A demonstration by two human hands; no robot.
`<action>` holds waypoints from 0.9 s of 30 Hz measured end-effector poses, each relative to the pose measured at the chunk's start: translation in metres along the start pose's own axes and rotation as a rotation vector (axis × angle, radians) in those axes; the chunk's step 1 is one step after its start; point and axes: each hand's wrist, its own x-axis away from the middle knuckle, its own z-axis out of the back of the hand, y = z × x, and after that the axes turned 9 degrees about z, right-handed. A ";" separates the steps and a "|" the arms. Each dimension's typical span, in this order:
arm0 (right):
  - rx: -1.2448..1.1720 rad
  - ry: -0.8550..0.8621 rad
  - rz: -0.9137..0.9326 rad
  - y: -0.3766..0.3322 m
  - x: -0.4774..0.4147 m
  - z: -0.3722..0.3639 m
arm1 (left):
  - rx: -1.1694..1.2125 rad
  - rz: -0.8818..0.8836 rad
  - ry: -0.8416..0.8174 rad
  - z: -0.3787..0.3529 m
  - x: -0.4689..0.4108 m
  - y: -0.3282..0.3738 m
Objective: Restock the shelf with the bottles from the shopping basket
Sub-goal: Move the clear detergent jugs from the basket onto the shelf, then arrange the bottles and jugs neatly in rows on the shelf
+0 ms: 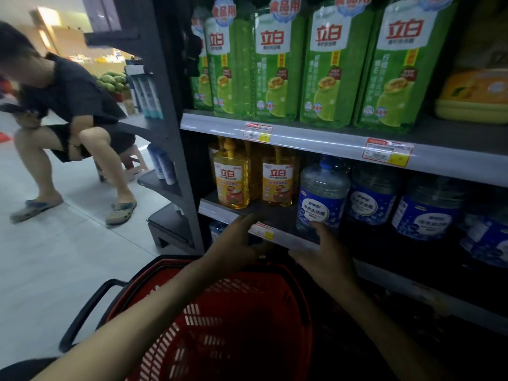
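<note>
Item: blue-labelled bottle (322, 198), middle shelf (220, 209), centre of frame
We log left hand (236, 243), fingers spread, empty, at the shelf edge; right hand (325, 254), fingers loosely apart, tips at the bottle's foot; red basket (220, 325) lower centre

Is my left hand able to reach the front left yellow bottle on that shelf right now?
Probably yes. The left hand hovers open at the shelf edge right below the yellow bottle, and nothing stands between them.

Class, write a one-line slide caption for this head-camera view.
Over a red shopping basket, the left hand nears the shelf edge, the right hand the foot of a blue-labelled bottle.
</note>
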 end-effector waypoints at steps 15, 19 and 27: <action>0.363 -0.435 0.294 -0.016 0.034 -0.073 | -0.406 0.122 0.168 0.047 0.119 -0.150; 0.474 -0.553 0.292 0.007 0.046 -0.093 | -0.566 0.210 0.132 0.037 0.146 -0.202; 0.652 -0.721 0.203 0.085 0.072 -0.114 | -0.692 0.354 0.083 0.010 0.185 -0.264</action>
